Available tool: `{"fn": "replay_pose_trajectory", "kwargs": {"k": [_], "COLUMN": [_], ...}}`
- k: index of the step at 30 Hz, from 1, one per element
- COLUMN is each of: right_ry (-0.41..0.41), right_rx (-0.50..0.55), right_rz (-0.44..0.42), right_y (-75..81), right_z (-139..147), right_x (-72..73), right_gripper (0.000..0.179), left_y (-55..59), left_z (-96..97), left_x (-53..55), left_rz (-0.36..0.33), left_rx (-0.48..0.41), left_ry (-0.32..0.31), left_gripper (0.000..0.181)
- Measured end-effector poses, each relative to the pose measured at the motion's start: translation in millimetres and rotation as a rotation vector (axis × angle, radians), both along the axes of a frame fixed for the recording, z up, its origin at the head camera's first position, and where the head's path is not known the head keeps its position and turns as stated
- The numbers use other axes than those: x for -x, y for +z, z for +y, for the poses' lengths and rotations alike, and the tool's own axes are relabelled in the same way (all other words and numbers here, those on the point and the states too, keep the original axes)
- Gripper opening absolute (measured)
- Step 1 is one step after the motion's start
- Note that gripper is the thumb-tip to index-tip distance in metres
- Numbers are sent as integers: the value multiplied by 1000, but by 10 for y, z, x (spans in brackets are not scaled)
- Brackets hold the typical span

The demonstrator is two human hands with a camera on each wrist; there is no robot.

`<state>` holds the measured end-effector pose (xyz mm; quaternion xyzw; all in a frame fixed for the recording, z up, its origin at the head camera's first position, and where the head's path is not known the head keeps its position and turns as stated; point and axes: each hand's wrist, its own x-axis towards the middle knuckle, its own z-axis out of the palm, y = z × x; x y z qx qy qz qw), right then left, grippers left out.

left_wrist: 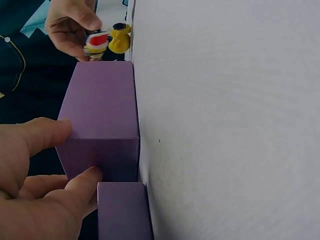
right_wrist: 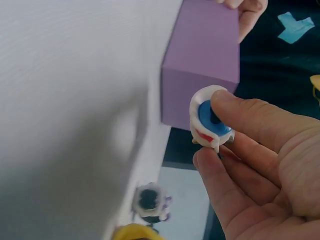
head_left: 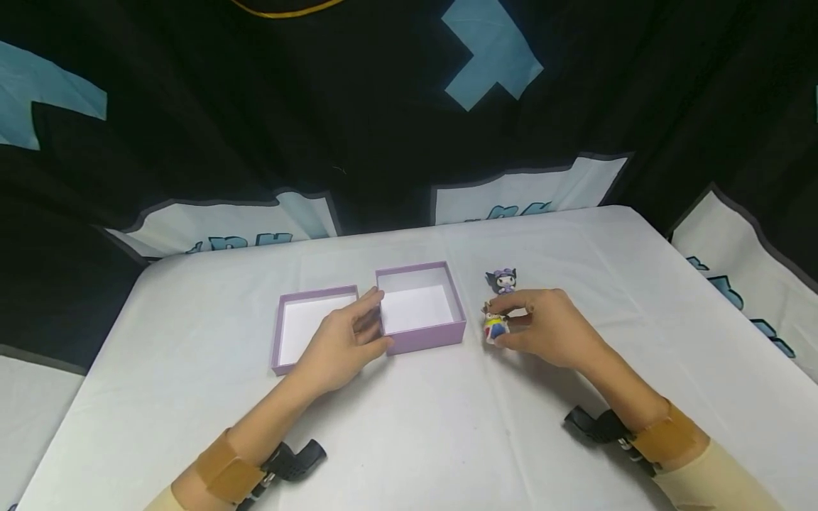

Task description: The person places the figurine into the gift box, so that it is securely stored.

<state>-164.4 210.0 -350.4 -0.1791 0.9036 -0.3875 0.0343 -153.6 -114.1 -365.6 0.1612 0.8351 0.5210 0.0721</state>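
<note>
A purple box (head_left: 425, 341) with a white inside stands with its opening up. My left hand (head_left: 339, 346) rests on its left end, thumb by the near corner and fingertips against the side. In my right hand (head_left: 551, 328), thumb and fingers pinch a small figurine (right_wrist: 202, 117) in white, blue, red and yellow, just right of the box. Behind that hand stands a figurine (head_left: 505, 281) with a black-and-purple hood. A yellow figurine (left_wrist: 120, 41) shows beside the held one in the left wrist view; the right hand hides it from the head view.
A shallow purple lid (head_left: 278, 339), white inside, lies left of the box, partly under my left hand. All this sits on a white tablecloth (head_left: 415, 433). Dark cloth (head_left: 371, 121) with pale blue patches hangs behind the table.
</note>
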Motion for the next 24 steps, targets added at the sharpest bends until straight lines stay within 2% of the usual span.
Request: {"fn": "replay_pose_trajectory", "kwargs": {"k": [11,24], "right_ry": [6,49], "right_rx": [-15,-5], "right_rz": [130,211], "right_y": [157,284], "right_z": [-57,-278], "right_x": [-47,47], "right_gripper": [41,38], "left_y": [-6,-22], "left_z": [-4,-4], "left_x": [-3,5], "left_rz": [-26,-30], "left_rx": [-36,-48], "left_ry": [7,10], "left_gripper": [72,72]}}
